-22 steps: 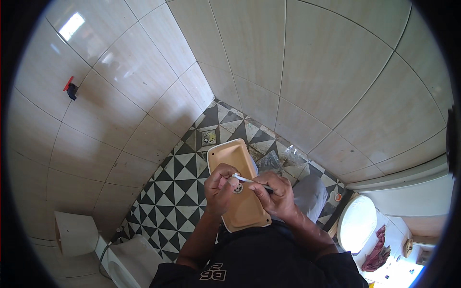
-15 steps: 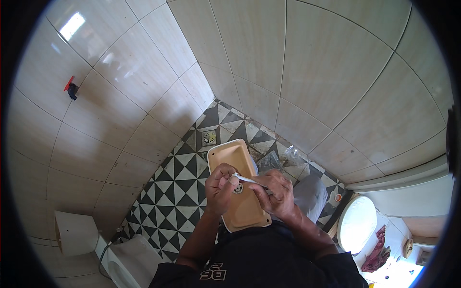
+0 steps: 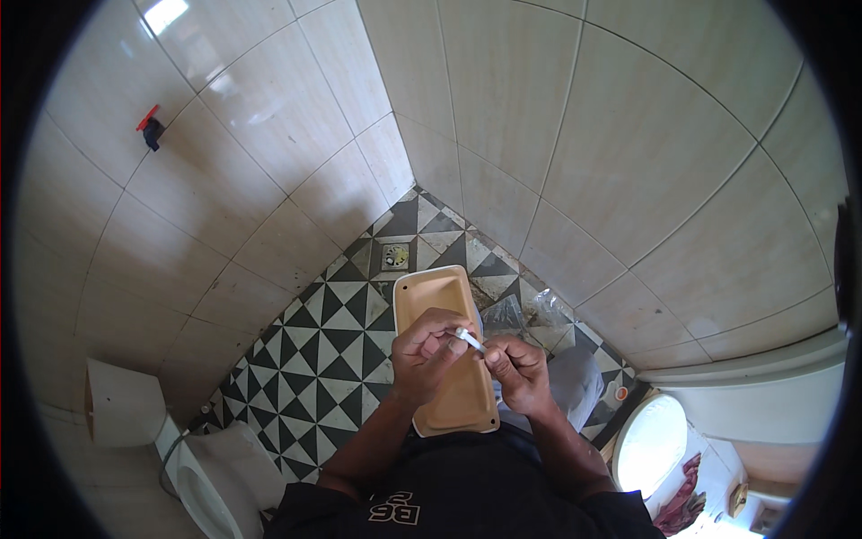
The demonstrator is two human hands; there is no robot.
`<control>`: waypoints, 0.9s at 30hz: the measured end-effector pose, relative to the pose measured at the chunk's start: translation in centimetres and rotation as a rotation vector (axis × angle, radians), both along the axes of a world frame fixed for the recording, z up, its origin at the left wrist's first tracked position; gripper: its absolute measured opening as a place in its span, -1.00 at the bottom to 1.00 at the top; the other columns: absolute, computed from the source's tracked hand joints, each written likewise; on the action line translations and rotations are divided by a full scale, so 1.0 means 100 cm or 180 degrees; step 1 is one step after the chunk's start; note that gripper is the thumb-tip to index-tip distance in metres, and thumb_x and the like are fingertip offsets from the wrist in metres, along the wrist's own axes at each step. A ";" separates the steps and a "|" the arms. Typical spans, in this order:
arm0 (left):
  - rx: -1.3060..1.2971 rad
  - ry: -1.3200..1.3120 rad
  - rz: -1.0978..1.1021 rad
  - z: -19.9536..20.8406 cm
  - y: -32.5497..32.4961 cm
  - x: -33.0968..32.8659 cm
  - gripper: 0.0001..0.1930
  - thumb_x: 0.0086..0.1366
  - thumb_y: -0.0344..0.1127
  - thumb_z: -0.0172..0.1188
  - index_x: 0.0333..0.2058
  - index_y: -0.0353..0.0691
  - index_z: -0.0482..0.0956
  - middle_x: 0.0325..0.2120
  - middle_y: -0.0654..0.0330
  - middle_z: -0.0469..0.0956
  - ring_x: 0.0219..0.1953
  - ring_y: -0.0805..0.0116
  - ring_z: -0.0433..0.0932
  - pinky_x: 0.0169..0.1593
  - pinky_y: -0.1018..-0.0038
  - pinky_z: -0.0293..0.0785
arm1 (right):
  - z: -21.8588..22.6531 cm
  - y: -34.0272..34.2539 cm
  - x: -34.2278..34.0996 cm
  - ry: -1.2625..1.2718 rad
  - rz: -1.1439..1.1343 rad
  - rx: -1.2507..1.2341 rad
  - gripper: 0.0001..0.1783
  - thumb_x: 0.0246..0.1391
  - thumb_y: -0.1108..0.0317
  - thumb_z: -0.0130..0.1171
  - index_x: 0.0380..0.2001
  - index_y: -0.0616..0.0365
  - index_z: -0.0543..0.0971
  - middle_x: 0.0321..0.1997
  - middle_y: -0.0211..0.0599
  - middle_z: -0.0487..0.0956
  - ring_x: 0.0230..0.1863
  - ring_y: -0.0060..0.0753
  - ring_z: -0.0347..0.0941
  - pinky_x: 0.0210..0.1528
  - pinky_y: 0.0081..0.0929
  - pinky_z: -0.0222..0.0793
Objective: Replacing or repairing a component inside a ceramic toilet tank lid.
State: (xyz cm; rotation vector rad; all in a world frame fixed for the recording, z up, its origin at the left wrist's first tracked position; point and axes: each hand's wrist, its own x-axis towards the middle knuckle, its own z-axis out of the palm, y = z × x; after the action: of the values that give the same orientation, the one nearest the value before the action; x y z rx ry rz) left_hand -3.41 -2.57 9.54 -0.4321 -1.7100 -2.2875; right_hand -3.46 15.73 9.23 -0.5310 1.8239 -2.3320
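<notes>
Between my fingers is a small white tube-shaped piece [image 3: 468, 339] with a darker, thinner end. My left hand [image 3: 424, 357] pinches it near its white end. On its darker end the thumb and fingers of my right hand [image 3: 518, 370] are closed. Under both hands, across my lap, lies a tan rectangular ceramic piece [image 3: 435, 296] with a white rim and small holes at its corners. My hands cover its middle.
A floor drain [image 3: 395, 257] sits near the corner. Clear plastic wrapping [image 3: 549, 305] lies by the right wall. At lower left stands a white toilet [image 3: 202, 494]; a red-handled tap [image 3: 151, 128] juts from the left wall. At right are a white oval object [image 3: 651, 445] and a reddish cloth [image 3: 687, 503].
The white piece has tipped from nearly level to a steeper slant, its right end lower. My right hand has turned and come down slightly; my left hand has shifted a little right.
</notes>
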 end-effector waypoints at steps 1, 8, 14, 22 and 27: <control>0.0159 -0.0071 -0.0074 0.005 0.004 0.002 -0.75 0.41 -0.56 0.23 0.04 -0.42 0.57 -0.03 0.07 0.55 -0.03 0.35 0.60 0.02 0.43 0.60 | -0.001 0.000 0.001 -0.0203 0.0105 -0.0224 -0.69 0.47 0.20 0.17 -0.23 0.26 0.66 -0.44 -0.55 0.50 -0.48 -0.76 0.21 -0.42 -0.63 0.12; 0.0199 0.0247 -0.0604 0.020 0.001 0.009 -0.76 0.45 -0.56 0.19 0.05 -0.40 0.58 -0.03 0.01 0.52 0.00 0.27 0.60 0.02 0.37 0.65 | -0.010 0.008 0.001 -0.0365 0.0460 -0.0564 -0.73 0.41 0.26 0.24 -0.24 0.29 0.70 -0.30 -0.37 0.67 -0.25 -0.58 0.47 -0.14 -0.55 0.37; 0.0282 0.0084 -0.0393 0.020 0.010 0.019 -0.80 0.49 -0.49 0.15 0.03 -0.40 0.58 -0.05 0.05 0.50 -0.03 0.35 0.55 0.03 0.41 0.57 | -0.007 0.009 -0.001 -0.0276 0.0420 -0.0571 -0.73 0.39 0.27 0.27 -0.27 0.29 0.71 -0.27 -0.30 0.70 -0.24 -0.52 0.50 -0.12 -0.49 0.39; 0.0343 -0.0158 -0.0224 0.012 0.015 0.023 -0.79 0.53 -0.38 0.13 0.00 -0.36 0.59 -0.06 0.12 0.51 -0.02 0.40 0.52 0.07 0.44 0.45 | -0.012 -0.003 0.005 0.0038 0.0217 -0.0602 -0.80 0.39 0.34 0.26 -0.24 0.29 0.65 -0.29 -0.29 0.66 -0.27 -0.55 0.47 -0.15 -0.55 0.36; 0.0407 -0.0246 -0.0121 0.010 0.016 0.019 -0.78 0.53 -0.35 0.12 0.00 -0.36 0.59 -0.05 0.13 0.53 -0.01 0.40 0.51 0.12 0.41 0.40 | 0.001 -0.013 0.013 -0.0009 -0.0228 -0.0692 -0.88 0.31 0.46 0.33 -0.20 0.26 0.59 -0.31 -0.36 0.59 -0.32 -0.63 0.40 -0.18 -0.61 0.32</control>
State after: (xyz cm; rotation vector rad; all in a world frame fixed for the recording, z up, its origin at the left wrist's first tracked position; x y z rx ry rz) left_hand -1.51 -0.98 10.53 -0.3573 -1.5908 -2.4534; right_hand -2.16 14.39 9.29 -0.4949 1.6231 -2.5951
